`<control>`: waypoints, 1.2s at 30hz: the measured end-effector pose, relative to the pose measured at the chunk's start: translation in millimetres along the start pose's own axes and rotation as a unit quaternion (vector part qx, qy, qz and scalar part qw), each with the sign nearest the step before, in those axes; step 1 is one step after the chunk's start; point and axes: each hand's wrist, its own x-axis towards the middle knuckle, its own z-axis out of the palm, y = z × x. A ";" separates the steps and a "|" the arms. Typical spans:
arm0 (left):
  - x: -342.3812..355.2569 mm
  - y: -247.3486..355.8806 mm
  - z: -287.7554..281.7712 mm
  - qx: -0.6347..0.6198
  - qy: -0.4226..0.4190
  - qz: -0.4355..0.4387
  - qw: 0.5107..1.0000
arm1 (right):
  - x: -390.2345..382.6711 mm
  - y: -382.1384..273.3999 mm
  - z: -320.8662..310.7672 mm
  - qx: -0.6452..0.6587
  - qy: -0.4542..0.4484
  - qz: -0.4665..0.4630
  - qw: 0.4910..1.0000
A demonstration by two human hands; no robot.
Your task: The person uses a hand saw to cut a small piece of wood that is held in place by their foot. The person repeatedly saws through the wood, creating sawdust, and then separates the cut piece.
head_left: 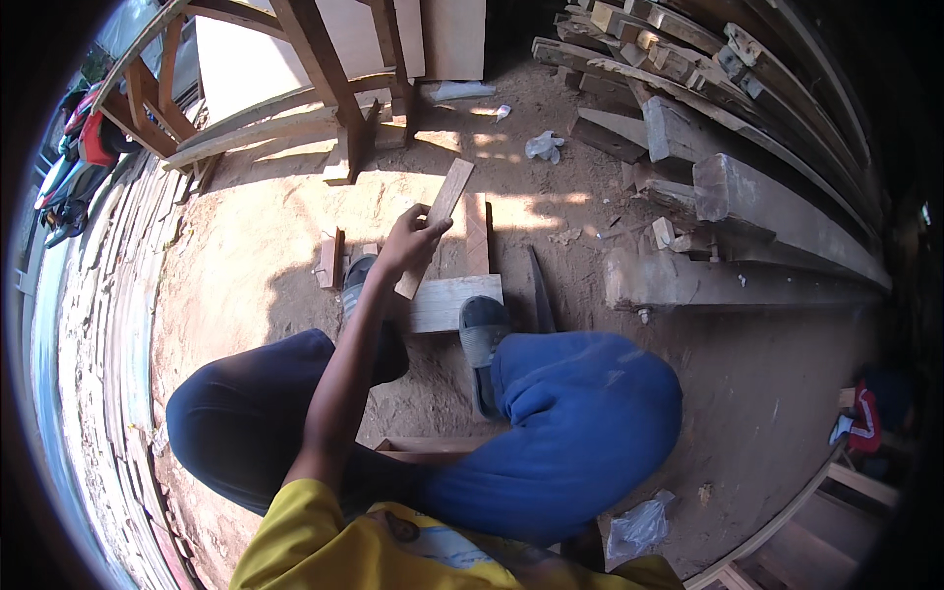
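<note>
My left hand [421, 234] is closed round a short, flat wooden strip [453, 186], held at a slant above the ground between my feet. A pale wooden block [436, 309] lies crosswise under it. Another reddish board [477, 243] with marks on it stands out beyond the block, beside a dark tapered blade [540, 287] on the dirt to the right. A small wood piece [328, 259] lies left of my left sandal. My right hand is not visible.
A wooden frame [323, 74] leans at the upper left. Stacked beams [747, 226] fill the right side. A plastic bag [634, 521] lies beside my right leg. A person in red [865, 418] is at the far right edge. Dirt ground [226, 265] surrounds me.
</note>
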 end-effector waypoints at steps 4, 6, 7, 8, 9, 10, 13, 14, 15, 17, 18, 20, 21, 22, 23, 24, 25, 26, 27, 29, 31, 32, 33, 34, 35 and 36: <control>13.5 -68.3 42.2 0.134 -0.015 0.063 0.989 | 7.2 -6.4 -18.3 -0.013 0.004 0.013 1.000; 16.9 -82.9 57.2 0.188 -0.066 0.106 0.974 | 5.6 -5.3 -36.5 -0.019 0.013 0.027 0.999; 18.7 -89.6 63.5 0.215 -0.091 0.128 0.964 | 2.0 -5.4 -42.8 -0.022 0.017 0.036 0.999; 22.8 -98.9 65.0 0.224 -0.112 0.163 0.954 | 3.0 -10.0 -50.4 -0.027 0.020 0.042 0.999; 28.1 -108.1 64.5 0.232 -0.132 0.198 0.943 | 3.1 -15.7 -57.8 -0.032 0.022 0.047 0.998; 32.6 -117.0 66.4 0.239 -0.153 0.233 0.930 | 2.1 -17.9 -64.5 -0.035 0.025 0.053 0.998; 36.7 -130.0 69.9 0.277 -0.190 0.254 0.907 | -1.2 -19.9 -67.3 -0.042 0.022 0.066 0.997; 38.3 -134.5 69.6 0.288 -0.208 0.257 0.899 | 0.5 -18.7 -64.9 -0.043 0.017 0.067 0.997; 39.5 -137.3 69.4 0.299 -0.227 0.263 0.889 | 2.1 -20.4 -62.2 -0.044 0.017 0.069 0.997; 32.4 -146.4 67.3 0.312 -0.227 0.213 0.898 | 5.4 -20.7 -47.6 -0.041 0.003 0.069 0.997; 30.0 -143.9 69.1 0.317 -0.228 0.191 0.900 | 6.4 -19.5 -43.3 -0.040 0.001 0.069 0.997; 24.7 -140.4 69.9 0.368 -0.205 0.168 0.891 | 5.9 -15.8 -30.3 -0.034 -0.005 0.070 0.997; 20.0 -140.3 70.4 0.392 -0.194 0.153 0.886 | 6.7 -15.0 -23.9 -0.031 -0.012 0.071 0.997; 18.6 -143.8 68.2 0.387 -0.187 0.156 0.889 | 9.1 -14.8 -16.9 -0.026 -0.018 0.068 0.997; 18.5 -147.7 64.2 0.382 -0.182 0.158 0.892 | 9.4 -14.5 -8.1 -0.021 -0.023 0.065 0.997; 20.3 -148.0 64.7 0.374 -0.176 0.166 0.895 | 11.4 -15.0 -1.6 -0.019 -0.025 0.060 0.998; 20.9 -144.1 66.2 0.370 -0.178 0.159 0.898 | 12.5 -14.8 6.4 -0.015 -0.026 0.054 0.998; 21.5 -140.3 68.1 0.367 -0.182 0.152 0.900 | 13.1 -14.1 15.3 -0.013 -0.027 0.049 0.998; 21.0 -134.6 67.5 0.364 -0.185 0.144 0.901 | 14.0 -13.7 23.2 -0.012 -0.029 0.045 0.999; 21.3 -130.0 71.5 0.326 -0.181 0.125 0.919 | 14.9 -13.5 45.3 -0.001 -0.038 0.034 0.999; 27.6 -132.7 76.0 0.291 -0.173 0.136 0.931 | 24.9 -17.2 74.3 0.011 -0.047 0.021 0.999; 29.2 -129.4 75.8 0.281 -0.169 0.132 0.936 | 27.7 -17.4 89.1 0.020 -0.053 0.011 0.998; 30.7 -124.1 79.5 0.269 -0.168 0.130 0.939 | 31.4 -17.1 102.5 0.025 -0.057 0.003 0.998; 32.8 -123.2 84.0 0.257 -0.169 0.126 0.943 | 31.3 -13.6 111.6 0.031 -0.061 -0.008 0.998; 36.5 -121.5 87.0 0.254 -0.174 0.126 0.943 | 32.5 -10.5 117.1 0.034 -0.061 -0.013 0.997; 40.9 -122.5 90.3 0.250 -0.179 0.122 0.944 | 35.3 -11.3 123.2 0.038 -0.065 -0.020 0.997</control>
